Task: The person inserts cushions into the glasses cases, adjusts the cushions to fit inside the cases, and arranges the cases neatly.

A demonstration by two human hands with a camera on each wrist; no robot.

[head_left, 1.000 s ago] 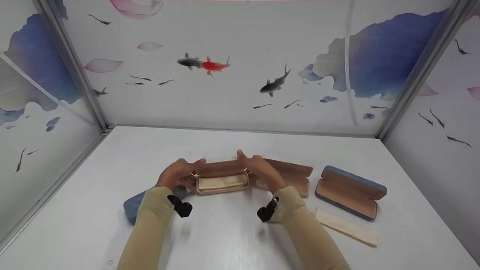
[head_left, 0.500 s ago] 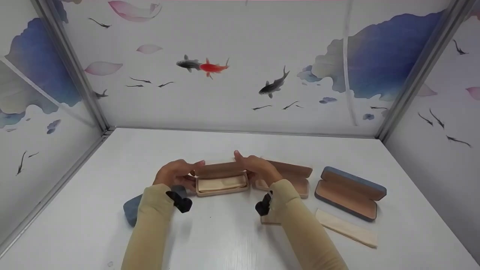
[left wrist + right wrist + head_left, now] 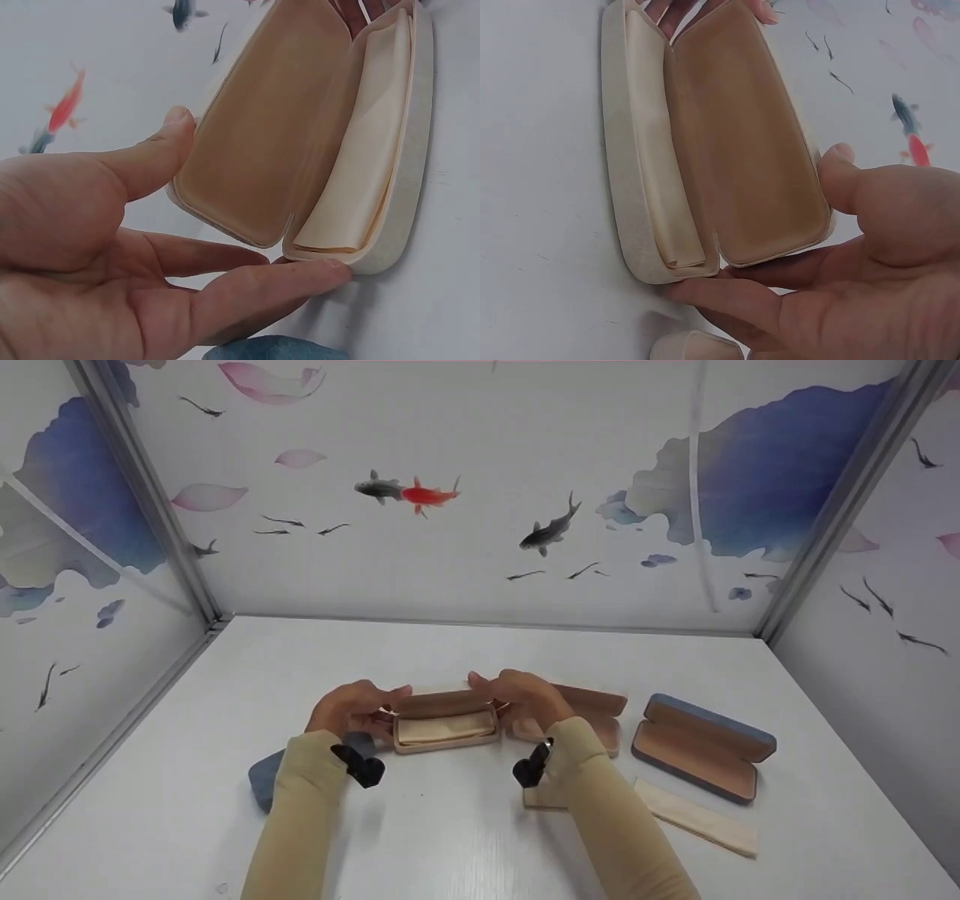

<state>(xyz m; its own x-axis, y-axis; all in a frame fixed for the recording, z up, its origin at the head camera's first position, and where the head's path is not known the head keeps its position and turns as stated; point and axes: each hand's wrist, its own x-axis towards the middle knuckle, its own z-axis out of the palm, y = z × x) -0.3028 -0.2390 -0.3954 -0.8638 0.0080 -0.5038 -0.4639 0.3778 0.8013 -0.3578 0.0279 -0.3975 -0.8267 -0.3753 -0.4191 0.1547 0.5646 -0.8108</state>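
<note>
A cream glasses case (image 3: 442, 748) with a brown lining is before me, its lid raised. Inside its base is a folded cream cloth (image 3: 446, 727). My left hand (image 3: 346, 709) holds the left end; in the left wrist view its thumb (image 3: 177, 124) is at the outer edge of the lid and the fingers touch the base's end. My right hand (image 3: 531, 697) grips the right end likewise, its thumb (image 3: 841, 157) against the lid edge in the right wrist view. The fingertips behind the case are partly hidden.
On the right, a blue glasses case (image 3: 697, 761) stands wide open, with a folded cloth (image 3: 701, 819) in front. Another open cream case (image 3: 604, 727) is partly behind my right hand. A blue case (image 3: 266, 780) sits beside my left sleeve. Printed panels enclose the white table (image 3: 427, 840).
The lid has tipped slightly down toward the base, and my right thumb has lowered with it. My right forearm shifted a little, uncovering more of a cream item beneath it.
</note>
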